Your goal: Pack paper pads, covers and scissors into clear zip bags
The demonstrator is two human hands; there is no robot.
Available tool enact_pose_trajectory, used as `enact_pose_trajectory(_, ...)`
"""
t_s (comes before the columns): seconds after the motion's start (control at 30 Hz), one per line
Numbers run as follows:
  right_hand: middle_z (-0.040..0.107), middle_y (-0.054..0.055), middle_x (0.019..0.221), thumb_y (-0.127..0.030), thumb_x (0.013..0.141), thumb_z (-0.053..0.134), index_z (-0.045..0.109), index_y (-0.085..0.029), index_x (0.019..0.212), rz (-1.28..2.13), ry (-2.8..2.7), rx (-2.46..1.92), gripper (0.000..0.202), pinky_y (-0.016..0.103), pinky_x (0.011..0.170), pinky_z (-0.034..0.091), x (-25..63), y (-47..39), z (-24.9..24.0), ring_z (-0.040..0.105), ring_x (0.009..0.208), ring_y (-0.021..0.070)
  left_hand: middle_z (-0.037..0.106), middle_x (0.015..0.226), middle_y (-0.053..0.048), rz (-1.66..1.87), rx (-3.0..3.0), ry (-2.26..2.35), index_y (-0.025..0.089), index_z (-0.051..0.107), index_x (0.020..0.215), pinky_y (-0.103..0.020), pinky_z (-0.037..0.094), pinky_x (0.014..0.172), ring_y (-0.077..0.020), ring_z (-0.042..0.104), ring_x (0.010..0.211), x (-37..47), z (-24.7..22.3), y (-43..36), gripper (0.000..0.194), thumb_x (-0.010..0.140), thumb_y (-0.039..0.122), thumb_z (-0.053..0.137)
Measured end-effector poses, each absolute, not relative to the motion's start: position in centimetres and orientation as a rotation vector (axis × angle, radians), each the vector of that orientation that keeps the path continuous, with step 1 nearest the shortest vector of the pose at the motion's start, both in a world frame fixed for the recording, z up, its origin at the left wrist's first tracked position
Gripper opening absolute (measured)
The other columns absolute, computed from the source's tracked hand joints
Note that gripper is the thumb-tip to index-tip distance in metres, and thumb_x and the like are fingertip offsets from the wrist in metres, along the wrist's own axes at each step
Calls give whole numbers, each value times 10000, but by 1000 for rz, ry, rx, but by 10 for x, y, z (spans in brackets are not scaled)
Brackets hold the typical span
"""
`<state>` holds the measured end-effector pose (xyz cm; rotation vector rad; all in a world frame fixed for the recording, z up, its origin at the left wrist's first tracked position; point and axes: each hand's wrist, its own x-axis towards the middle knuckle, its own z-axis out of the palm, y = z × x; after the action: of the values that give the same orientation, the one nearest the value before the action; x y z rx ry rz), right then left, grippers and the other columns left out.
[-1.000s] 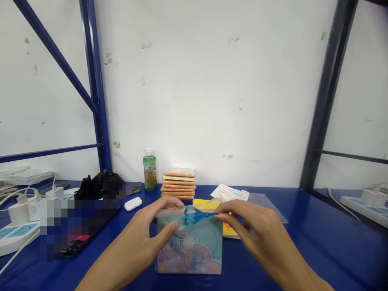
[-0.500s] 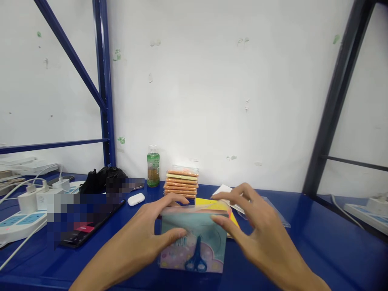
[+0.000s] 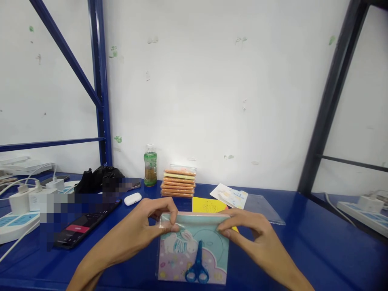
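Near the front edge of the blue desk (image 3: 273,258), about midway along: a rabbit-print packet (image 3: 187,252) in clear film, its printed side facing the wearer. Cannot tell whether its bottom rests on the desk. Blue scissors (image 3: 199,263) lie against the packet's lower front, loops down, blades up.

Left hand (image 3: 144,218): grip closed, thumb and fingers pinching film at the packet's upper left corner. Right hand (image 3: 256,230): thumb and forefinger nipped together on the upper right corner.

Toward the desk's left edge, a dark phone (image 3: 87,222), lying at a slant, and a white power strip (image 3: 18,226) with chargers plugged in. Just behind the packet, a yellow booklet (image 3: 209,205), partly hidden. White case (image 3: 132,199) beyond the left hand.

Right of centre, farther back: printed cards (image 3: 227,195) beside a flat clear sleeve (image 3: 265,209).

Along the back edge: black bag (image 3: 98,178) toward the left corner, then green-labelled bottle (image 3: 150,167), then stacked orange packets (image 3: 178,184).
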<state>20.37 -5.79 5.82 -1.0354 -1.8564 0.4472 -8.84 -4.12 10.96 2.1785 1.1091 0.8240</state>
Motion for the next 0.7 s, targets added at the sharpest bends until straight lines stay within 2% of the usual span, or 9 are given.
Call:
enact_pose_trajectory(0.1, 782, 24, 1029, -426, 907, 729, 746, -293, 917, 462, -1797, -1049, 134, 382, 916, 544, 203, -62, 60, 705, 1024, 253, 655, 872, 49, 822, 2156, 1128, 254, 560, 745, -274, 409, 802, -197, 554, 897, -89, 107, -42, 247, 865, 376, 738)
enact_pose_trajectory(0.23, 769, 31, 1048, -435, 881, 753, 672, -283, 1116, 548, -1719, -1049, 291, 354, 849, 574, 201, -63, 61, 712, 914, 218, 660, 885, 45, 815, 2195, 1142, 255, 539, 757, -278, 406, 803, -202, 552, 901, -89, 105, -40, 272, 868, 403, 737)
enact_pose_trajectory(0.4, 785, 19, 967, -438, 831, 802, 773, -277, 913, 512, -1722, -1075, 183, 342, 830, 559, 204, -58, 60, 691, 878, 223, 626, 847, 58, 803, 2225, 1133, 252, 500, 739, -270, 387, 765, -185, 550, 850, -88, 106, -39, 310, 898, 423, 704)
enact_pose_trajectory(0.6, 809, 14, 1008, -483, 806, 826, 798, -320, 933, 485, -1766, -1070, 209, 391, 886, 538, 212, -56, 54, 717, 934, 259, 657, 904, 63, 743, 2243, 1225, 254, 499, 741, -275, 381, 811, -202, 541, 903, -87, 112, -46, 333, 835, 431, 766)
enact_pose_trajectory(0.7, 811, 11, 1040, -502, 854, 776, 797, -345, 967, 469, -1776, -1026, 194, 413, 902, 533, 213, -59, 51, 728, 976, 272, 650, 876, 57, 723, 2286, 1251, 250, 493, 729, -283, 367, 797, -201, 534, 872, -85, 116, -49, 313, 904, 440, 669)
